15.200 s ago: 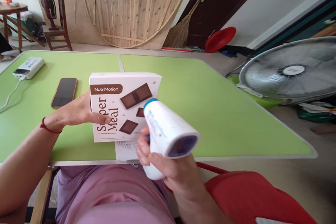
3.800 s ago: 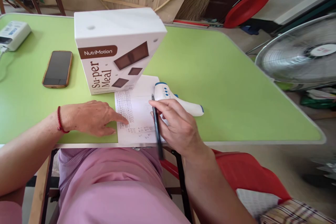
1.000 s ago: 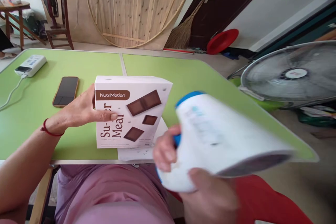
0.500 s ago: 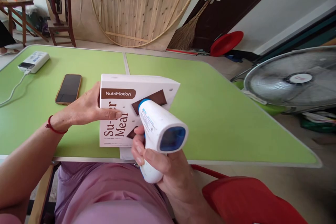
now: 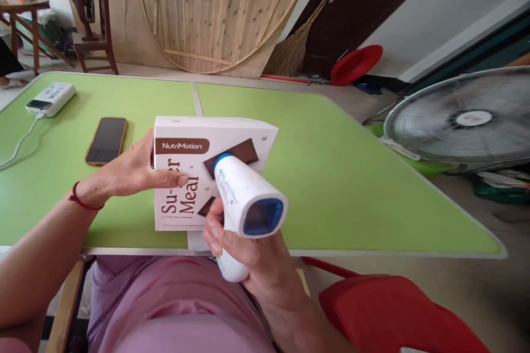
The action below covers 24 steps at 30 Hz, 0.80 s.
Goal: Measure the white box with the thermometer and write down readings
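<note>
My left hand (image 5: 138, 168) grips the left side of a white box (image 5: 215, 129) with brown "NutriMotion" lettering, its thumb across the front face and its other fingers hidden behind. The box stands upright near the front edge of the green table (image 5: 339, 176). My right hand (image 5: 248, 253) is wrapped round the handle of a white and blue infrared thermometer (image 5: 244, 193). Its blue-ringed nose faces the box front, and its dark screen is turned towards me. Whether the nose touches the box I cannot tell. Something white lies under the box at the table's edge.
A smartphone (image 5: 106, 140) lies left of the box. Farther left is a white power bank (image 5: 52, 98) with a cable. A large fan (image 5: 464, 118) stands beyond the table's right side, and a red chair (image 5: 385, 309) is at the lower right.
The thermometer and my right hand have shifted slightly left and up in the view. The box and my left hand appear slightly farther left, as does the whole scene. Both grips are unchanged.
</note>
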Tool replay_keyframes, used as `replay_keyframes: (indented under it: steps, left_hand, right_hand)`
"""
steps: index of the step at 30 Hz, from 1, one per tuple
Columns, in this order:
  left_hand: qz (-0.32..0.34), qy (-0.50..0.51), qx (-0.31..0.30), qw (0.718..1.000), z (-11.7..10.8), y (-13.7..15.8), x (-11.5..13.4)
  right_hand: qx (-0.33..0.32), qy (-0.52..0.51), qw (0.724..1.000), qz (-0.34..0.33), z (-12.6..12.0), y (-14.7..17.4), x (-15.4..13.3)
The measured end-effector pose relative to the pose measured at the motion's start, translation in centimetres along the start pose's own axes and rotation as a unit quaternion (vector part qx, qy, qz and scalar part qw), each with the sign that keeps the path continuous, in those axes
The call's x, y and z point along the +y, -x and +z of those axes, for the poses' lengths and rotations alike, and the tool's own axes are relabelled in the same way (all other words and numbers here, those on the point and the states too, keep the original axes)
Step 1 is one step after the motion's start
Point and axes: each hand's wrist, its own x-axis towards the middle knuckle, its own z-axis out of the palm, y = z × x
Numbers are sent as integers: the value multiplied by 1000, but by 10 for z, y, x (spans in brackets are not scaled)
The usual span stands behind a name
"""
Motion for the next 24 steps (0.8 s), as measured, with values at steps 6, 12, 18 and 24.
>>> replay_keyframes:
  steps: [6,12,18,24]
  left_hand:
    - [-4,-7,2,1000,0,1,3]
    - [8,-7,5,1000,1,1,4]
    - [-3,-10,12,1000,2,2,7]
    - [2,-12,4,1000,1,1,5]
  right_hand:
    - [-20,-34,999,22,-3,0,-2]
    - [-9,-42,999,23,-3,1,-2]
    - [-9,-47,998,27,-1,1,-5]
    - [-19,-37,999,26,-2,0,-2]
